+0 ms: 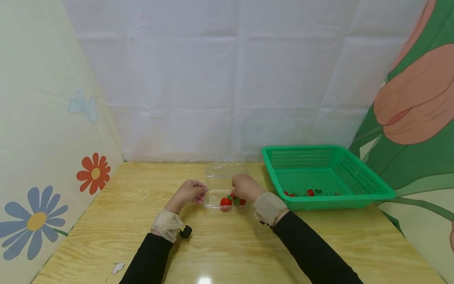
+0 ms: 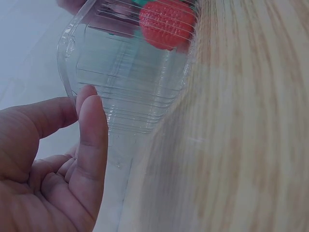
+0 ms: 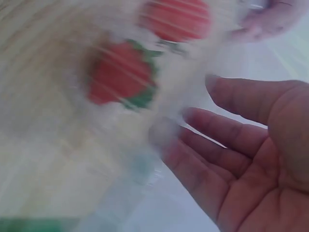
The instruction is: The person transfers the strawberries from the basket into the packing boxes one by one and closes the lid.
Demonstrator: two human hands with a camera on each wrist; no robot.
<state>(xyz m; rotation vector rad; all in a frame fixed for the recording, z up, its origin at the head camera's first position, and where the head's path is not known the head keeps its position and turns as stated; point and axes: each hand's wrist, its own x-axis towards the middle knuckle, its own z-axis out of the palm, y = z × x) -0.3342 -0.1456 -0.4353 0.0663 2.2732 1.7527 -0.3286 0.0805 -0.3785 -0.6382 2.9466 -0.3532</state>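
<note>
A clear plastic clamshell box (image 1: pixel 214 197) sits on the wooden table, its lid (image 1: pixel 225 170) folded back toward the wall. Inside lie red strawberries with green leaves, one strawberry (image 1: pixel 226 202) near the front wall and others by the right side. My left hand (image 1: pixel 189 191) pinches the box's left rim between thumb and index finger (image 2: pixel 91 125). Over the right end of the box is my right hand (image 1: pixel 247 187). Its thumb and fingers stand apart in the right wrist view, with nothing between them. The fingertips are right at the box's edge, close to a leafy strawberry (image 3: pixel 123 72).
To the right stands a green plastic basket (image 1: pixel 328 200) with several strawberries (image 1: pixel 310 192) near its front wall. A scrap of white paper (image 1: pixel 118 268) lies at the table's front left. White cloth (image 1: pixel 184 79) hangs behind the table, with flower-patterned panels at both sides.
</note>
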